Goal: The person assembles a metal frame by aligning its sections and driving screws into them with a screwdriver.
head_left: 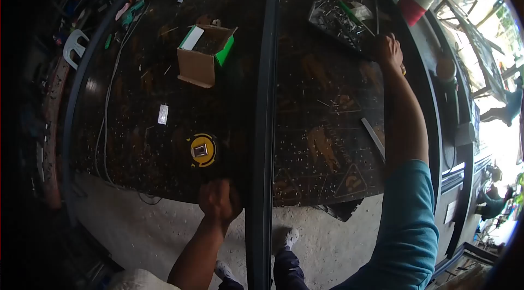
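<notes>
Tray (334, 39) of metal pieces: towards the tabletop's (147, 142) far right corner, just left of the nearer right hand (388, 50). Green rod (350, 13) inside slants towards that hand. Pose: outstretched, back uppermost; fingertips obscured, grip opening and hold undeterminable. Left hand (220, 200): near edge, knuckles up, grip likewise undeterminable.

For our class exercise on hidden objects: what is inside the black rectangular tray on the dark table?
The black rectangular tray holds a heap of small silvery metallic pieces, a slim green item and a whitish piece. Anything beneath them is covered and cannot be seen.
</notes>
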Motion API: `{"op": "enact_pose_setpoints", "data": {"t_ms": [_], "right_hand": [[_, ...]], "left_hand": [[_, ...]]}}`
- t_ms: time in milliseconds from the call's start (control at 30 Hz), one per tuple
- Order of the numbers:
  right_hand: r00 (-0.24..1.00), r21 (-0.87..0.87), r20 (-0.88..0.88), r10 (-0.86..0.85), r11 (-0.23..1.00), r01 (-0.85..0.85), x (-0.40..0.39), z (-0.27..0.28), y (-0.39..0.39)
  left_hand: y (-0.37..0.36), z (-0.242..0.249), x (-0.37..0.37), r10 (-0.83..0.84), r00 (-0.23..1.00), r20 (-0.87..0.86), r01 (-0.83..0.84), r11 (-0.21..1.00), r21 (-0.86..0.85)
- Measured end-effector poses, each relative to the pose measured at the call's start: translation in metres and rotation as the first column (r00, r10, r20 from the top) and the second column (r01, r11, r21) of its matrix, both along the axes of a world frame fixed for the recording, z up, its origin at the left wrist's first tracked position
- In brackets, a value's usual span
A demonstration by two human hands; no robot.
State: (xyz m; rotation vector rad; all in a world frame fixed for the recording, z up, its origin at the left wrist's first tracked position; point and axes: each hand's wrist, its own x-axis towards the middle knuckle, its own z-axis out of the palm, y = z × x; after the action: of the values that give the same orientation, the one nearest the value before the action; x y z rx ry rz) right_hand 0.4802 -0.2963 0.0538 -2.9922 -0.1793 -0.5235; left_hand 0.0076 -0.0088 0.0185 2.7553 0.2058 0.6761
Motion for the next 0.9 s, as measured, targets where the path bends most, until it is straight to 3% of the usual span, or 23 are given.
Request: {"op": "enact_pose_setpoints", "data": {"t_ms": [100,300,367,433,467,500,567,600,633,667,700,733,767,800,833,867,900], "right_hand": [[0.981,-0.019,-0.179,-0.078,0.997,0.076,0.015,-0.005,0.018],[0.978,0.0,-0.194,-0.075,0.997,0.077,0.009,-0.003,0.02],[0.994,0.098,-0.085,-0.065,0.992,0.073,-0.004,-0.001,0.023],[0.98,0.184,0.197,0.026,0.981,-0.063,-0.016,-0.002,0.021],[0.965,0.247,0.257,0.047,0.963,-0.113,-0.026,0.001,0.02],[0.944,0.303,0.323,0.062,0.938,-0.165,-0.046,0.012,0.022],[0.934,0.422,0.285,0.214,0.847,-0.323,-0.102,0.035,0.017],[0.94,0.652,0.195,0.279,0.679,-0.337,-0.152,0.059,0.018],[0.917,0.754,0.107,0.383,0.571,-0.326,-0.191,0.069,0.012],[0.895,0.888,-0.141,0.424,0.453,-0.075,-0.233,0.077,0.005],[0.791,0.895,-0.357,0.497,0.423,0.138,-0.281,0.1,-0.001],[0.767,0.933,-0.347,0.539,0.279,0.225,-0.328,0.114,-0.001],[0.656,0.849,-0.522,0.545,0.409,0.335,-0.364,0.132,-0.008],[0.616,0.883,-0.463,0.638,0.272,0.382,-0.399,0.114,-0.015],[0.594,0.86,-0.488,0.639,0.236,0.453,-0.438,0.119,-0.019],[0.608,0.895,-0.417,0.676,0.19,0.403,-0.471,0.099,-0.025],[0.578,0.842,-0.512,0.636,0.239,0.483,-0.507,0.105,-0.031]], "left_hand": [[-0.003,-0.001,0.0,0.015,1.0,-0.027,-0.014,1.0,0.025],[-0.005,-0.006,0.005,0.034,0.999,0.002,-0.034,0.996,0.083],[-0.004,-0.002,0.003,0.039,0.999,0.003,-0.04,0.995,0.091],[-0.004,0.001,0.003,-0.006,0.999,-0.034,0.009,0.998,0.064],[-0.004,0.001,0.003,-0.016,1.0,-0.025,0.018,0.998,0.059],[-0.003,0.0,0.003,-0.025,1.0,-0.011,0.026,0.998,0.065],[0.001,-0.001,0.0,-0.044,0.999,0.023,0.042,0.997,0.07],[0.001,-0.001,-0.002,-0.035,0.999,0.029,0.032,0.996,0.088],[-0.001,0.0,-0.002,-0.032,0.999,0.035,0.029,0.995,0.1],[-0.004,0.004,-0.002,-0.023,0.998,0.056,0.019,0.998,0.067],[-0.003,0.001,-0.005,-0.069,0.994,0.086,0.065,0.997,0.052],[-0.001,-0.009,-0.008,-0.023,0.994,0.11,0.018,0.999,0.041],[-0.001,-0.014,-0.005,0.004,0.99,0.142,-0.008,1.0,0.028],[-0.001,-0.016,-0.006,0.069,0.985,0.157,-0.058,0.996,-0.072],[-0.006,-0.016,-0.004,0.125,0.979,0.159,-0.097,0.98,-0.172],[-0.024,0.003,-0.013,0.033,0.977,0.211,0.027,0.961,-0.276],[-0.044,0.036,-0.033,-0.056,0.965,0.256,0.151,0.918,-0.368]]}}
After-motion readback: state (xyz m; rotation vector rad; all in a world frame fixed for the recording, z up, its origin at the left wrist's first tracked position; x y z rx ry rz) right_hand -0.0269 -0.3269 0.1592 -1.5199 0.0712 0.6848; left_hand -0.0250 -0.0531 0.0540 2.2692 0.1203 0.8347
